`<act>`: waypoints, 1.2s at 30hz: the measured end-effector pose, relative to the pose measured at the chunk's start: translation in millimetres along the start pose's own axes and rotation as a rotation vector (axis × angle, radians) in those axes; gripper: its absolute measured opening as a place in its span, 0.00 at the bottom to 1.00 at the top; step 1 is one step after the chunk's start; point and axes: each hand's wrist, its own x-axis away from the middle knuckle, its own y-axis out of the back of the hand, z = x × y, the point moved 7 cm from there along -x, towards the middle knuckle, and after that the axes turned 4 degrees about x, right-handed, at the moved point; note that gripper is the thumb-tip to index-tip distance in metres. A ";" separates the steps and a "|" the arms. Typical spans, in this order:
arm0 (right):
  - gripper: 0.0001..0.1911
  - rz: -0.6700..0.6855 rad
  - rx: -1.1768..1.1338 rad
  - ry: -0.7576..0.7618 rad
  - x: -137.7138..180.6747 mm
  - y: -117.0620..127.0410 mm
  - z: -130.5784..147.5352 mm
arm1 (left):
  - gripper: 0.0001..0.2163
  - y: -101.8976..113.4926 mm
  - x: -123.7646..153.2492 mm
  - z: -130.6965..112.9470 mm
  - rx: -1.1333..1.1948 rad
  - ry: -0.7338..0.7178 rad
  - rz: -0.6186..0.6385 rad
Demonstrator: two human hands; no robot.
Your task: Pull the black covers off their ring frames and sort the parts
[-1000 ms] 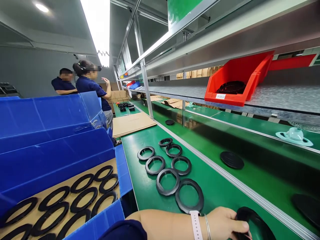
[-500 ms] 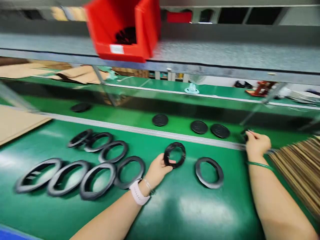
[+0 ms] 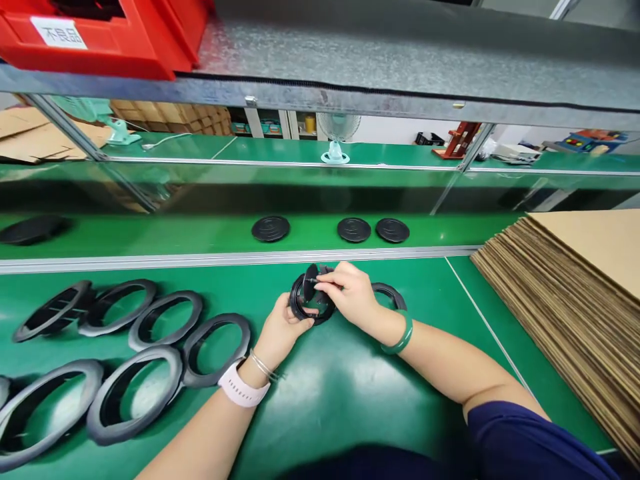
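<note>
My left hand (image 3: 283,328) is closed on the side of a black ring (image 3: 296,308), holding it tilted above the green table. The fingers of my right hand (image 3: 353,297) pinch a thin black round piece (image 3: 309,281), which stands edge-up at the ring's opening. Whether the piece touches the ring, I cannot tell. Behind my right wrist lies another black ring (image 3: 395,295), partly covered. Several larger dark rings, among them a near one (image 3: 175,363), lie to the left of my left hand.
Beyond the metal strip (image 3: 210,261) lie several black discs, one at the middle (image 3: 271,229). Stacked cardboard sheets (image 3: 555,313) stand at the right. Overhead runs a grey shelf (image 3: 380,60) carrying a red bin (image 3: 110,47). A small fan (image 3: 336,155) stands behind.
My right hand has come from the far right to the ring in my left hand, bringing the black piece. The view has swung to the right.
</note>
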 end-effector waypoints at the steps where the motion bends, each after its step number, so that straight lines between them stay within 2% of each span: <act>1: 0.03 -0.032 -0.005 -0.022 -1.4 5.5 -4.9 | 0.33 1.0 0.7 -0.5 0.022 0.009 -0.003; 5: 0.03 -0.159 -0.103 -0.166 -8.9 32.5 -32.8 | 0.27 8.2 4.5 -6.2 0.184 0.046 -0.052; 8: 0.06 -0.165 -0.158 -0.246 -8.6 36.9 -47.4 | 0.34 3.3 8.0 -12.9 0.304 0.040 -0.018; 10: 0.07 -0.145 -0.174 -0.259 -6.5 33.8 -51.7 | 0.43 -5.8 9.7 -17.2 0.269 0.000 0.061; 12: 0.07 -0.123 -0.186 -0.261 -4.6 29.6 -53.6 | 0.50 -9.7 9.4 -16.6 0.186 -0.028 0.081; 13: 0.07 -0.113 -0.191 -0.263 -4.0 28.0 -54.4 | 0.49 -8.9 8.3 -14.1 0.156 -0.022 0.065; 18: 0.05 -0.089 -0.198 -0.267 -2.5 25.2 -56.6 | 0.31 5.4 2.9 -3.7 0.246 0.067 -0.032; 21: 0.02 -0.035 -0.166 -0.236 -0.7 21.8 -52.3 | 0.31 5.2 4.4 -7.3 0.311 0.067 -0.025; 25: 0.03 0.041 -0.112 -0.138 2.2 16.4 -38.2 | 0.39 -10.8 7.3 -9.2 0.181 0.017 0.125; 28: 0.05 0.070 -0.068 -0.046 3.8 13.8 -26.9 | 0.32 -12.2 6.4 -3.4 0.060 0.002 0.122; 32: 0.04 0.107 0.017 0.102 8.5 8.2 -15.5 | 0.25 -7.3 5.3 -0.4 0.028 0.015 0.086; 35: 0.01 0.158 0.109 0.161 14.2 1.1 -13.6 | 0.24 -7.8 5.8 -3.8 0.029 -0.023 0.095; 36: 0.02 0.175 0.143 0.174 15.9 -1.1 -13.7 | 0.27 -10.3 6.0 -4.3 0.039 -0.036 0.122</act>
